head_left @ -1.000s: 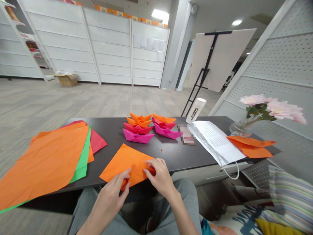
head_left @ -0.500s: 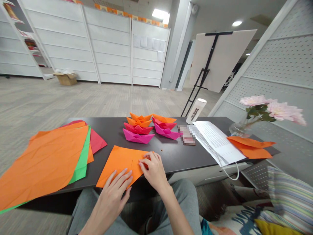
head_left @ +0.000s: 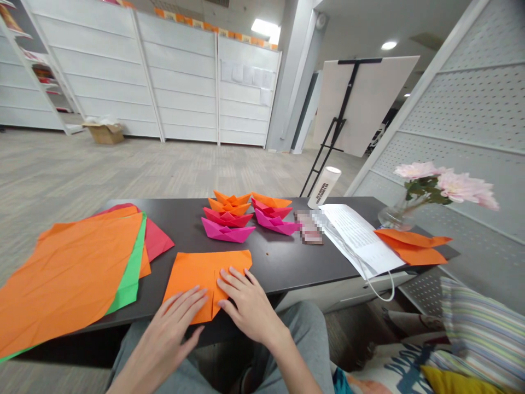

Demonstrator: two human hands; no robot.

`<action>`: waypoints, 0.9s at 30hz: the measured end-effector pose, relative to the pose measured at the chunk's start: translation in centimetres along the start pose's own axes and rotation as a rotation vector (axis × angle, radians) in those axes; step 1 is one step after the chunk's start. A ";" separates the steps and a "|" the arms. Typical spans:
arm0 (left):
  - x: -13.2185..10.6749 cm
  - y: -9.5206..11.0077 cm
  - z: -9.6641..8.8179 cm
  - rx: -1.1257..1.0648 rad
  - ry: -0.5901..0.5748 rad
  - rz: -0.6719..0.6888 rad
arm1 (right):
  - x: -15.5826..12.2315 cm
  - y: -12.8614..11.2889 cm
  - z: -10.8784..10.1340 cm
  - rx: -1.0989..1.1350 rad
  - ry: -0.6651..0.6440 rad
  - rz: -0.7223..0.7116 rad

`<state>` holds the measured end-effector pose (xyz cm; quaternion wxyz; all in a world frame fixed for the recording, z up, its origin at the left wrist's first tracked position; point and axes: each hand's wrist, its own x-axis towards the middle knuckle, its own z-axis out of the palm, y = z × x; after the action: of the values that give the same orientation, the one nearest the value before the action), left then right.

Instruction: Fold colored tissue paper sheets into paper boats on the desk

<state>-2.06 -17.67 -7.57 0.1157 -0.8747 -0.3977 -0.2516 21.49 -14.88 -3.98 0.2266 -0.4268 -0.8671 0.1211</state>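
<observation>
A folded orange paper point(head_left: 200, 273) lies on the near edge of the dark table point(head_left: 283, 257). My left hand point(head_left: 172, 323) rests flat on its near left part, fingers stretched out. My right hand point(head_left: 241, 303) lies flat on its near right part, fingers spread and pointing left across the sheet. Both hands press the paper down and hold nothing.
A stack of large orange, green and red sheets point(head_left: 77, 268) overhangs the table's left end. Several pink and orange paper boats point(head_left: 241, 216) sit mid-table. A printed sheet point(head_left: 356, 235), a folded orange paper point(head_left: 410, 246), a white cylinder point(head_left: 324, 187) and a vase of pink flowers point(head_left: 435, 189) are on the right.
The orange paper has turned from a tilted diamond to lie squarer and flatter. Both hands went from pinching its near corner to lying flat on it.
</observation>
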 end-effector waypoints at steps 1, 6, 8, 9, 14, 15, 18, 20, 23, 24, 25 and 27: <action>-0.7 -1.2 -0.4 0.007 -0.003 -0.004 | 0.0 0.0 0.0 0.001 0.002 0.000; -3.1 -6.5 -2.5 -0.020 -0.005 0.030 | 0.0 0.0 -0.1 0.029 -0.013 0.015; -2.5 -7.1 -3.2 -0.083 0.015 0.026 | 0.0 0.0 -0.1 0.040 -0.035 0.036; -1.9 -7.1 -3.4 -0.126 0.030 0.001 | 0.0 -0.1 -0.2 0.046 -0.050 0.048; 1.7 -5.8 -3.5 -0.344 0.046 -0.084 | 0.1 -0.2 -0.5 0.058 -0.105 0.070; 2.3 -5.6 -3.3 -0.368 0.051 -0.094 | 0.1 -0.2 -0.5 0.057 -0.108 0.069; 4.0 -5.2 -2.2 -0.389 0.051 -0.129 | 0.1 -0.3 -0.6 0.054 -0.109 0.072; 4.8 -5.2 -1.2 -0.373 0.012 -0.166 | 0.1 -0.2 -0.6 0.056 -0.109 0.075; 5.6 -5.2 0.0 -0.338 -0.091 -0.204 | 0.1 -0.2 -0.6 0.061 -0.113 0.073; 5.8 -5.1 0.4 -0.327 -0.124 -0.213 | 0.1 -0.1 -0.6 0.060 -0.113 0.074; 5.9 -5.1 0.6 -0.316 -0.150 -0.221 | 0.1 -0.1 -0.6 0.060 -0.113 0.075; 5.9 -4.9 0.9 -0.288 -0.186 -0.240 | 0.1 -0.2 -0.6 0.061 -0.109 0.079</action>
<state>-2.15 -10.29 -5.16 -0.0784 -0.8481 -0.4678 -0.2361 21.61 -14.87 -3.33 0.1869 -0.4462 -0.8566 0.1794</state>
